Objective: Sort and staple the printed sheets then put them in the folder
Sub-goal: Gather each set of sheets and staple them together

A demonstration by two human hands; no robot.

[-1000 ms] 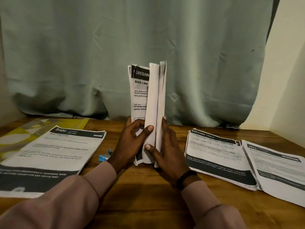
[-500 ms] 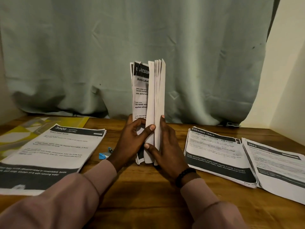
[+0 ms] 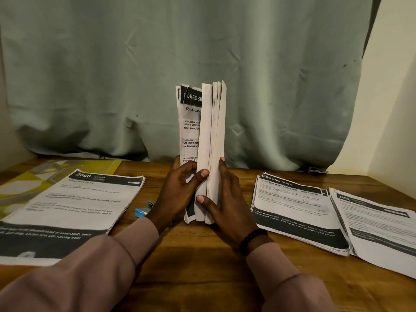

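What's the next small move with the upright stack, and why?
Probably tap the stack on the table to square it. Both hands, left and right, hold it on end, yet its top edges fan out unevenly, and the stapler lies unused beside the left wrist.

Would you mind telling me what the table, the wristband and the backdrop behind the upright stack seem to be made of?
Table: looks like wood or wood veneer, brown with visible grain and a mild sheen.
Wristband on the right hand: seemingly dark beads, material unclear.
Backdrop: woven cloth, a matte grey-green curtain with folds and creases.
Upright stack: plain matte printer paper, thin edges fanning.
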